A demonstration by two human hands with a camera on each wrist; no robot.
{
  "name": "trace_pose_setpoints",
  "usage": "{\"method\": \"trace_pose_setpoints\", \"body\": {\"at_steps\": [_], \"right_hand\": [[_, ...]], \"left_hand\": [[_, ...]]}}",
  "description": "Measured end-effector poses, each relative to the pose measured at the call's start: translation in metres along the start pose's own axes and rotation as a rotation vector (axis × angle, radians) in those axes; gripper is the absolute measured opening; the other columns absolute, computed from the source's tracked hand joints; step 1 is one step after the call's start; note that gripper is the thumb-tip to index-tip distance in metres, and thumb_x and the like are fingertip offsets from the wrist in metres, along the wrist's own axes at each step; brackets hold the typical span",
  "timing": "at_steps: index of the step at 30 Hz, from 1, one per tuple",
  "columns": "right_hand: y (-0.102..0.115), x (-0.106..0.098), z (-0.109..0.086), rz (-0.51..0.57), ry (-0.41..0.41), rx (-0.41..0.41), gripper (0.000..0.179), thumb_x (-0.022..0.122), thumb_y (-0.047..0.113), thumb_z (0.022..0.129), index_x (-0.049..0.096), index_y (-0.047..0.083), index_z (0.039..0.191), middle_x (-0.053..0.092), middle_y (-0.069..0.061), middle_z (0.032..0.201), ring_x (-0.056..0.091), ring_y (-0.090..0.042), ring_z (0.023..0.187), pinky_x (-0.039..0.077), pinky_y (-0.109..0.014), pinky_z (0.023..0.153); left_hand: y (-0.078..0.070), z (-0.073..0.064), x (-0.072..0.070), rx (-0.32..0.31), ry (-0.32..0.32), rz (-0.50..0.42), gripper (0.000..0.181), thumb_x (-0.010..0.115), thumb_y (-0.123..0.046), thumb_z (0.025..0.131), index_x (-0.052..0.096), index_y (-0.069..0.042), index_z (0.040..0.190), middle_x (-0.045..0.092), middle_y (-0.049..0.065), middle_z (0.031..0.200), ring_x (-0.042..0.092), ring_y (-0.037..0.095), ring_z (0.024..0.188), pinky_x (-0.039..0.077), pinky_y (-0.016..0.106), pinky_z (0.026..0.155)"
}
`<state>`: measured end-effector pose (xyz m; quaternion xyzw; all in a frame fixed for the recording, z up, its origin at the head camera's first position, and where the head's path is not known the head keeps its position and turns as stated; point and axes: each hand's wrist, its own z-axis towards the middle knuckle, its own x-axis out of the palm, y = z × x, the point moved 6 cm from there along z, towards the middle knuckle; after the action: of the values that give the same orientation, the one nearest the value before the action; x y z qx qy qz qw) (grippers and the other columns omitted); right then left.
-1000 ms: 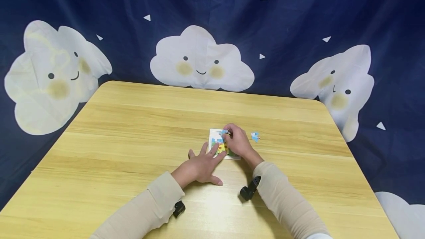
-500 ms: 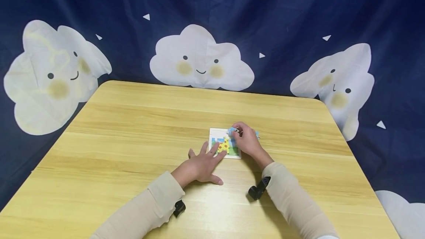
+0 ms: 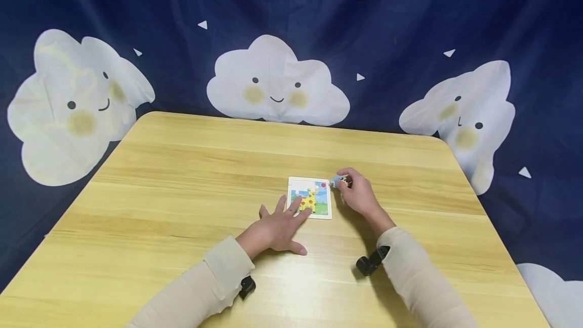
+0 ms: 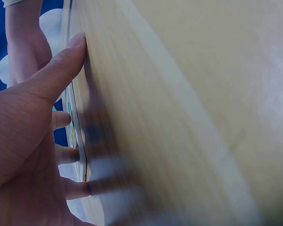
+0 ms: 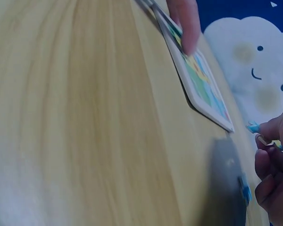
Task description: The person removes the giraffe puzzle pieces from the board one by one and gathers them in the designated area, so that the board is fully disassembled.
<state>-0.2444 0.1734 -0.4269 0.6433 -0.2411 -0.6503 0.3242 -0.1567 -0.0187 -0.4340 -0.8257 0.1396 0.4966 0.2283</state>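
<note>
A small jigsaw puzzle board with a white rim lies on the table, showing a yellow spotted giraffe on green and blue. Its upper left part is bare white. My left hand rests with spread fingers on the board's lower left, covering part of the picture. Just off the board's upper right corner, my right hand pinches a light blue puzzle piece with yellow and dark marks between thumb and fingers. In the right wrist view another blue puzzle piece lies on the table below that hand; the hand hides it in the head view.
The wooden table extends widely around the board. Behind it hangs a dark blue curtain printed with white clouds. A black wrist camera sits below the right sleeve, and another black camera by the left sleeve.
My right hand has moved right, from above the board to beyond its right edge, with the puzzle piece still pinched. More of the board's right side shows. My left hand has stayed put.
</note>
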Motion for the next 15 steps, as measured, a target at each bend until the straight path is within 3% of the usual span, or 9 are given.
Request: {"method": "trace_pose_setpoints", "body": {"at_steps": [15], "right_hand": [[-0.026,-0.028,-0.006,-0.031,-0.036,0.072,0.024,0.055,0.016,0.094,0.060,0.006,0.116,0.056,-0.013,0.091,0.050,-0.022,0.077,0.041,-0.030,0.062]], "left_hand": [[0.000,0.000,0.001,-0.001,-0.006,-0.007,0.095,0.061,-0.066,0.075,0.018,-0.029,0.152,0.002,0.005,0.160,0.004,0.042,0.143,0.021,0.077,0.093]]}}
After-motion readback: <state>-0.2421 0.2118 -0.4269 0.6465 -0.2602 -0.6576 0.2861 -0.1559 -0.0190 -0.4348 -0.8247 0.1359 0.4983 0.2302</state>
